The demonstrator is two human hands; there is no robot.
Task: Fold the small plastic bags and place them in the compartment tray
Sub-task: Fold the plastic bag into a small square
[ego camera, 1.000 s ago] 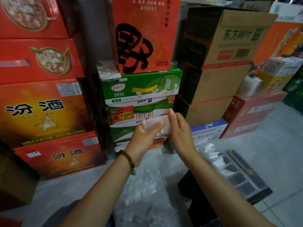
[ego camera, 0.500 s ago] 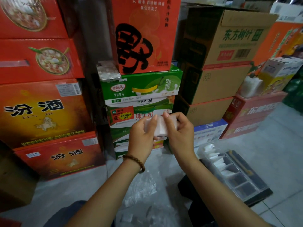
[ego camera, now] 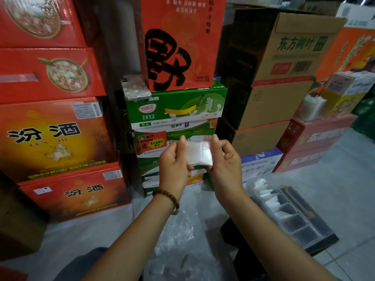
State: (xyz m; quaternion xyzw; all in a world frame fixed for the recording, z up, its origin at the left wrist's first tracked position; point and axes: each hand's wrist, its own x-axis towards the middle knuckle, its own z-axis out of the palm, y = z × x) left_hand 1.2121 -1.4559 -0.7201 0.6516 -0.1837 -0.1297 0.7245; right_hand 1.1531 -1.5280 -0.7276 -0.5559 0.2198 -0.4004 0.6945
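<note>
Now the left hand (ego camera: 174, 159) and right hand (ego camera: 225, 159) pinch opposite edges of the small plastic bag (ego camera: 199, 154) in mid-air. Best press its crease flat before reaching right to the compartment tray (ego camera: 304, 234).

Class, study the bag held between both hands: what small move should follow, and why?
Probably fold the plastic bag in half: the left hand and right hand pinch its opposite edges, holding it spread flat, whereas the folded bags in the compartment tray look narrower.

Obscured: plastic bag (ego camera: 199, 153) edges.
Both side edges hidden behind left hand (ego camera: 173, 161) and right hand (ego camera: 225, 161); fold count unreadable.
</note>
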